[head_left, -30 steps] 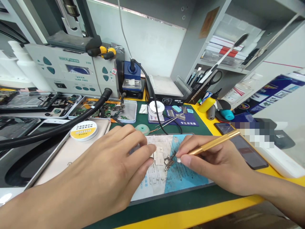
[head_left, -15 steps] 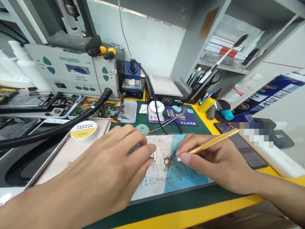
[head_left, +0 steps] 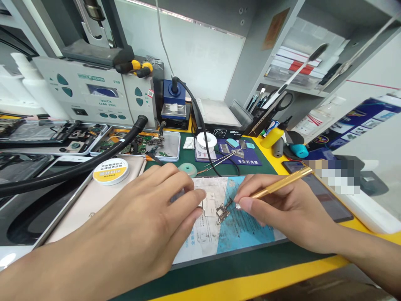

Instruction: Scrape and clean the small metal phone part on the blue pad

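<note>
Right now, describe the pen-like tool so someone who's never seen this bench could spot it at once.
Find the yellow-edged green bench mat; at its front lies a blue-and-white work pad. Over it the right hand grips a slim pen-like tool, tip at a small circuit board. It alone is shiny gold; the tweezers behind are silver.

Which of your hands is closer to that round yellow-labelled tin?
Left. The left hand lies just right of the tin; the right hand, gripping a gold tool, is farther right.
</note>
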A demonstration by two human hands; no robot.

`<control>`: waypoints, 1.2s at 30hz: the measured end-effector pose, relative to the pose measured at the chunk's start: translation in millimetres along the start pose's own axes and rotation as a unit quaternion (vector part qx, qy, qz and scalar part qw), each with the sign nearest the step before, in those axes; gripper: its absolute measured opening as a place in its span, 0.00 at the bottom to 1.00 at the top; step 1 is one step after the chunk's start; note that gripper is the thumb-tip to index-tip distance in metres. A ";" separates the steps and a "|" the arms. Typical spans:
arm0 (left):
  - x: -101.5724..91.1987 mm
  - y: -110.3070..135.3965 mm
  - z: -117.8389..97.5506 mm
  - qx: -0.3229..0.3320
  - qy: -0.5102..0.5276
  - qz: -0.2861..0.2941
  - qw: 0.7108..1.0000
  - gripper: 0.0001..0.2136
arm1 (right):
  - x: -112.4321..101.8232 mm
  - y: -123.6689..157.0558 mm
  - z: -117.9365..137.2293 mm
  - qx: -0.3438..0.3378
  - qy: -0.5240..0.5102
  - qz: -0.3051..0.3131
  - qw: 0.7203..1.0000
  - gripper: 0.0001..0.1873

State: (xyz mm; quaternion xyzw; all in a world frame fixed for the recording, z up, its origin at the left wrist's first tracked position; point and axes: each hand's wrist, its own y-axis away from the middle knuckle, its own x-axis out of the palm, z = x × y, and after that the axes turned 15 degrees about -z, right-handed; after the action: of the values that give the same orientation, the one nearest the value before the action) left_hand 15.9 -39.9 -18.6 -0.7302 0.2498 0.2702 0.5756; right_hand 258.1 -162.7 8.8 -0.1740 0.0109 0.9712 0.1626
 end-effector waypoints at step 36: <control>-0.1 -0.3 -0.2 0.005 -0.005 -0.004 1.000 0.10 | 0.3 0.0 3.0 -0.002 0.028 -0.024 0.999 0.16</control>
State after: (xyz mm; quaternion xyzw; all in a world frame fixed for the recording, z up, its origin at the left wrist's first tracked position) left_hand 16.1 -40.0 -18.3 -0.7273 0.2451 0.2702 0.5814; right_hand 256.8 -162.4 11.5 -0.2019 0.0094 0.9617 0.1851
